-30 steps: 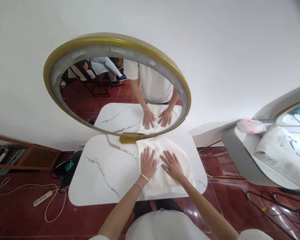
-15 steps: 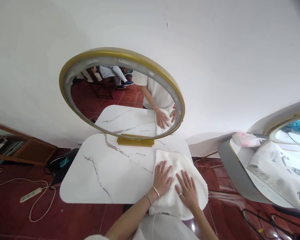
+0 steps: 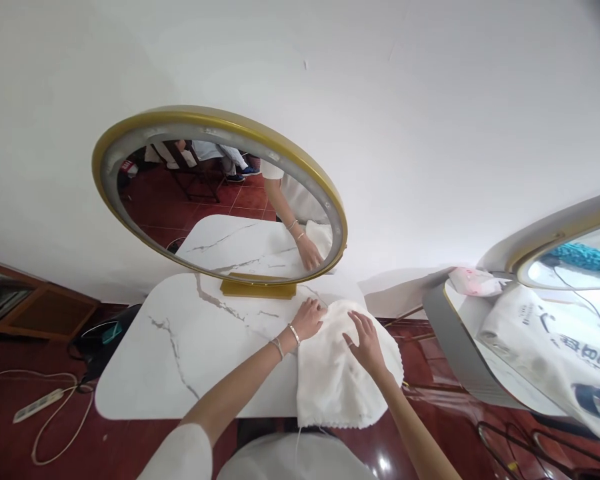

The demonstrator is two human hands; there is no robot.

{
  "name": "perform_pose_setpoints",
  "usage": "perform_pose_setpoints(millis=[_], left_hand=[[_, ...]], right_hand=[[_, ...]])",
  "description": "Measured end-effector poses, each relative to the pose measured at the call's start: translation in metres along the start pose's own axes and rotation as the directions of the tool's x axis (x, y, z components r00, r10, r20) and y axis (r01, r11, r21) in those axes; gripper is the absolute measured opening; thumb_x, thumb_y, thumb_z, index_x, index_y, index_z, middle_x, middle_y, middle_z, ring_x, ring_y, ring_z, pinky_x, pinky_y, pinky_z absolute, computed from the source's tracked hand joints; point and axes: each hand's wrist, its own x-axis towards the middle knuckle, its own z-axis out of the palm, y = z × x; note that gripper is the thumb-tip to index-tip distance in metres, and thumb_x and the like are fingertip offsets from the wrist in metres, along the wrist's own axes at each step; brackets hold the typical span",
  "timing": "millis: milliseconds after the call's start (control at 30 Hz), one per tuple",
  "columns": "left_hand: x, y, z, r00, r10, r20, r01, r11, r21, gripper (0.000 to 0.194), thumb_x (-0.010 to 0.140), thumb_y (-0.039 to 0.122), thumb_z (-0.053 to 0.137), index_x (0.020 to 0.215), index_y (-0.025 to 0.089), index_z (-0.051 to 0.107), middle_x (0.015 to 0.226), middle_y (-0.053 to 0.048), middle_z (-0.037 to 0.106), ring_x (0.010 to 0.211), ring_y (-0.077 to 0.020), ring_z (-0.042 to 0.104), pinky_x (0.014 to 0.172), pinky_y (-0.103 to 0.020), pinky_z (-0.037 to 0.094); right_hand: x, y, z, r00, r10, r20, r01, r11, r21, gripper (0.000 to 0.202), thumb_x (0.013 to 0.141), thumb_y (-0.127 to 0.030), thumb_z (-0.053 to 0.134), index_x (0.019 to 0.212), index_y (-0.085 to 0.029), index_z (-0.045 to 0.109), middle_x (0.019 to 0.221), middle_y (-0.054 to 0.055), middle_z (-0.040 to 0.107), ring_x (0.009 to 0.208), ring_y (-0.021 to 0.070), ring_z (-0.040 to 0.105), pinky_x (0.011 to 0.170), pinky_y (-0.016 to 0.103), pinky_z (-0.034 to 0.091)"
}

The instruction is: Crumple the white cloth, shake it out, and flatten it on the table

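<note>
A white cloth [image 3: 347, 387] lies spread over the right end of the white marbled table [image 3: 140, 360]. My left hand [image 3: 309, 319] is at the cloth's upper left corner, its fingers bent and pressed together; whether cloth is pinched under them is hard to make out. Over the cloth's upper middle is my right hand [image 3: 365, 343], with fingers apart and a ring on one finger. It holds nothing.
A round gold-framed mirror [image 3: 220, 123] stands at the table's back against the wall. To the right, a second table [image 3: 445, 340] carries a printed white cloth [image 3: 550, 340] and a plastic bag [image 3: 475, 281]. A power strip [image 3: 39, 405] lies on the floor at left.
My left hand has moved up to the cloth's far left corner and its fingers have closed. My right hand has shifted up the cloth. The cloth's near edge now lies flatter over the table's front.
</note>
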Motion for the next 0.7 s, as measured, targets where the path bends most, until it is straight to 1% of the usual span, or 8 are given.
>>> perform_pose_setpoints(millis=[67,133,200,267,333,500,600,700], left_hand=[[-0.015,0.006,-0.015,0.993,0.107,0.040,-0.107,0.994,-0.008,0.019,0.085,0.017,0.055,0.102,0.024,0.061,0.100,-0.003,0.063,0.090,-0.0185,0.060,0.076,-0.028,0.047],[-0.031,0.010,-0.034,0.977,0.200,0.069,-0.200,0.980,-0.008,0.024,0.088,0.013,0.050,0.107,0.026,0.058,0.095,0.000,0.065,0.079,-0.0155,0.062,0.067,-0.024,0.046],[-0.047,0.010,-0.057,0.966,0.248,0.078,-0.248,0.969,-0.012,0.025,0.089,0.013,0.048,0.110,0.024,0.055,0.092,0.000,0.066,0.076,-0.0163,0.064,0.062,-0.024,0.044],[-0.063,0.004,-0.084,0.969,0.237,0.073,-0.233,0.971,-0.048,0.021,0.089,0.016,0.051,0.109,0.023,0.055,0.089,0.000,0.067,0.075,-0.0172,0.064,0.059,-0.024,0.042],[-0.079,-0.007,-0.112,0.983,0.171,0.063,-0.164,0.982,-0.091,0.016,0.089,0.021,0.054,0.105,0.024,0.056,0.083,0.002,0.067,0.074,-0.0171,0.064,0.057,-0.023,0.040],[-0.106,-0.035,-0.172,0.996,0.051,0.076,-0.044,0.995,-0.092,0.006,0.086,0.022,0.053,0.091,0.024,0.055,0.081,0.001,0.064,0.077,-0.0193,0.062,0.059,-0.023,0.037],[-0.113,-0.040,-0.193,0.990,0.049,0.136,-0.028,0.988,-0.151,0.001,0.085,0.024,0.051,0.084,0.023,0.051,0.084,0.000,0.062,0.079,-0.0195,0.060,0.060,-0.024,0.037],[-0.116,-0.039,-0.202,0.982,0.046,0.182,-0.008,0.979,-0.202,0.006,0.085,0.022,0.048,0.079,0.022,0.047,0.080,0.000,0.059,0.078,-0.0190,0.057,0.062,-0.024,0.036]], right_hand=[[0.025,-0.017,-0.009,0.997,-0.067,0.043,0.066,0.998,0.023,0.056,0.088,-0.031,0.048,0.142,-0.017,0.037,0.136,0.014,0.050,0.130,0.0294,0.042,0.107,0.050,0.033],[0.046,-0.036,-0.020,0.963,-0.160,0.218,0.141,0.985,0.102,0.048,0.086,-0.028,0.049,0.133,-0.020,0.048,0.120,0.010,0.062,0.116,0.0268,0.054,0.110,0.050,0.029],[0.061,-0.053,-0.032,0.888,-0.205,0.411,0.135,0.972,0.192,0.031,0.085,-0.029,0.051,0.114,-0.023,0.061,0.097,0.005,0.069,0.091,0.0233,0.064,0.098,0.043,0.042],[0.068,-0.066,-0.045,0.826,-0.186,0.532,0.077,0.972,0.220,0.019,0.084,-0.035,0.053,0.095,-0.024,0.065,0.084,0.004,0.068,0.077,0.0224,0.063,0.077,0.036,0.049],[0.070,-0.072,-0.060,0.810,-0.141,0.569,0.018,0.976,0.216,0.018,0.082,-0.040,0.055,0.086,-0.024,0.063,0.079,0.004,0.066,0.075,0.0226,0.060,0.065,0.031,0.047],[0.075,-0.069,-0.102,0.817,0.017,0.577,-0.179,0.958,0.226,0.021,0.080,-0.043,0.056,0.084,-0.023,0.060,0.079,0.003,0.064,0.075,0.0205,0.058,0.067,0.029,0.047],[0.075,-0.067,-0.116,0.730,0.065,0.680,-0.297,0.927,0.230,0.022,0.077,-0.039,0.057,0.088,-0.021,0.063,0.090,0.005,0.067,0.085,0.0214,0.060,0.076,0.029,0.049],[0.064,-0.064,-0.110,0.654,0.173,0.736,-0.393,0.909,0.136,0.036,0.069,-0.035,0.062,0.100,-0.018,0.066,0.104,0.009,0.067,0.100,0.0274,0.060,0.090,0.035,0.048]])
